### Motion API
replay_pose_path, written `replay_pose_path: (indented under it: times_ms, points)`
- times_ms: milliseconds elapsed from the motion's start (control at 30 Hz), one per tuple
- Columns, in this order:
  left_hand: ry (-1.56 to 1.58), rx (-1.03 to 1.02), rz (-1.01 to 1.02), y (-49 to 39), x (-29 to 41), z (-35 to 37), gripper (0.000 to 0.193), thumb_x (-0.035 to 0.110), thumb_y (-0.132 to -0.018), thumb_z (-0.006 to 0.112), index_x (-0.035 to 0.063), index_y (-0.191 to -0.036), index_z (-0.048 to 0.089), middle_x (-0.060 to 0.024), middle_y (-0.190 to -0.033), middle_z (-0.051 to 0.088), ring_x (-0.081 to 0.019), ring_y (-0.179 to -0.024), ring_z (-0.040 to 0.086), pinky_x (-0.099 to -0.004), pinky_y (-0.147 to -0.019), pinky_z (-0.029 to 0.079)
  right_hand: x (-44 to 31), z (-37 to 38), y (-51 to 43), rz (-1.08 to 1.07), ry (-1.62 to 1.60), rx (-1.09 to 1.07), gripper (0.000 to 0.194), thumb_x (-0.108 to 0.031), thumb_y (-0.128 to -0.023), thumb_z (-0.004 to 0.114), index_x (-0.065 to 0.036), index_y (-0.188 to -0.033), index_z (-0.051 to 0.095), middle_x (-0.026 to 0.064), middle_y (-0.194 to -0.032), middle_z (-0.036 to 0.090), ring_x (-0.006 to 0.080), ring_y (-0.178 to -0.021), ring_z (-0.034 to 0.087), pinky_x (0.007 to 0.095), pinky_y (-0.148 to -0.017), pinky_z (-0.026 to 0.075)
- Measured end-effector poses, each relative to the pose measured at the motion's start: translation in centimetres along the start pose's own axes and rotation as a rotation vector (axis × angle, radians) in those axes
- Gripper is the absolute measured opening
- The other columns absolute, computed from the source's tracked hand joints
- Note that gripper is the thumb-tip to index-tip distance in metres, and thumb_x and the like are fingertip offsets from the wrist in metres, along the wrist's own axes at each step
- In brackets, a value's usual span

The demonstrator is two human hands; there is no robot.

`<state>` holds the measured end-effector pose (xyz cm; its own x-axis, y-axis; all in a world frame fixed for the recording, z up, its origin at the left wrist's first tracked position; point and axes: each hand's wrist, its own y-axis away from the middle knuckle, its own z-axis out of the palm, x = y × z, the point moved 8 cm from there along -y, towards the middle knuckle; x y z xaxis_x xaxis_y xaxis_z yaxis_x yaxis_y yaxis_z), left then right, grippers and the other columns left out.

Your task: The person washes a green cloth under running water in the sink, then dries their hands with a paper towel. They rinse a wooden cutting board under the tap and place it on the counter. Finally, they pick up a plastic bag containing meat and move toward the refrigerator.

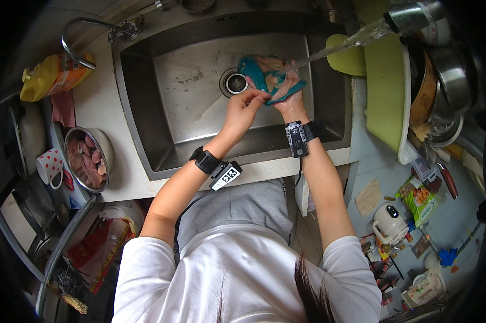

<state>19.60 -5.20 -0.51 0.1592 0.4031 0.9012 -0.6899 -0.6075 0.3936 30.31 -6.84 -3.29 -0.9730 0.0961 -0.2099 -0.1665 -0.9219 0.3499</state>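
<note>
My right hand (291, 99) lies palm up under a wet teal and peach cloth (282, 82), supporting it above the stainless steel sink (186, 109). With its fingertips, my left hand (245, 107) pinches the cloth's near edge. Water streams down from the faucet spout (408, 18) at the upper right onto the cloth. Just left of the cloth is the round drain (237, 82). What the cloth is exactly cannot be told; part of it is folded. Each wrist wears a black strap with a small device.
Left of the sink are a steel bowl (107, 157) of raw meat in liquid, a polka-dot mug (50, 165) and a yellow jug (45, 78). A curved metal tap (65, 36) stands at the upper left. On the right stand a green plastic basin (384, 93) and stacked metal pots (453, 76).
</note>
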Motion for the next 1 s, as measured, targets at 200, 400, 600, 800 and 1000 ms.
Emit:
replay_pose_path:
  times_ms: [200, 400, 600, 800, 1000]
  points:
    - [0.266, 0.26, -0.309, -0.6, -3.0, -1.7, 0.03, 0.027, -0.089, 0.053, 0.0102, -0.113, 0.048, -0.0029, -0.112, 0.05, -0.0147, -0.09, 0.053, -0.0323, -0.074, 0.047, -0.4, -2.6, -0.3, -0.019, -0.018, 0.223, 0.034, -0.016, -0.087, 0.049, -0.007, -0.119, 0.049, 0.0151, -0.123, 0.051, 0.0279, -0.107, 0.053, 0.0402, -0.081, 0.05]
    - [0.982, -0.027, -0.738, -3.3, -6.6, 2.9, 0.07, 0.061, -0.085, 0.045, 0.0061, -0.127, 0.038, -0.0159, -0.126, 0.045, -0.0339, -0.11, 0.049, -0.0595, -0.089, 0.04, -2.4, -3.8, 0.9, 0.099, 1.381, 0.414, 0.037, -0.019, -0.072, 0.062, 0.001, -0.102, 0.056, 0.0208, -0.105, 0.057, 0.0348, -0.095, 0.057, 0.041, -0.074, 0.049]
    - [1.154, -0.043, -0.602, -6.3, -9.4, 3.6, 0.051, 0.05, -0.087, 0.051, 0.001, -0.098, 0.056, -0.0153, -0.1, 0.061, -0.027, -0.093, 0.06, -0.0394, -0.086, 0.048, -1.4, 4.5, 4.2, -0.478, 2.023, 0.138, 0.037, -0.015, -0.071, 0.064, 0.002, -0.102, 0.053, 0.0222, -0.097, 0.055, 0.0395, -0.091, 0.056, 0.0406, -0.077, 0.047]
    - [0.904, 0.284, -0.514, -5.7, -12.8, 0.4, 0.031, 0.015, -0.086, 0.052, 0.0089, -0.116, 0.045, -0.0126, -0.084, 0.055, -0.0249, -0.076, 0.059, -0.0389, -0.064, 0.052, 0.5, 6.1, 4.9, -0.542, 1.918, 0.126, 0.023, -0.014, -0.073, 0.065, -0.004, -0.091, 0.053, 0.0171, -0.083, 0.06, 0.0376, -0.076, 0.059, 0.0383, -0.065, 0.048]
    - [0.689, 0.527, -0.496, -3.6, -13.3, 0.5, 0.03, 0.01, -0.085, 0.042, 0.0013, -0.114, 0.045, -0.0113, -0.089, 0.056, -0.0222, -0.077, 0.057, -0.0365, -0.061, 0.047, -0.9, 3.3, 1.7, -0.555, 1.986, 0.426, 0.023, -0.022, -0.079, 0.058, -0.001, -0.07, 0.06, 0.0213, -0.065, 0.059, 0.0406, -0.064, 0.058, 0.0445, -0.057, 0.047]
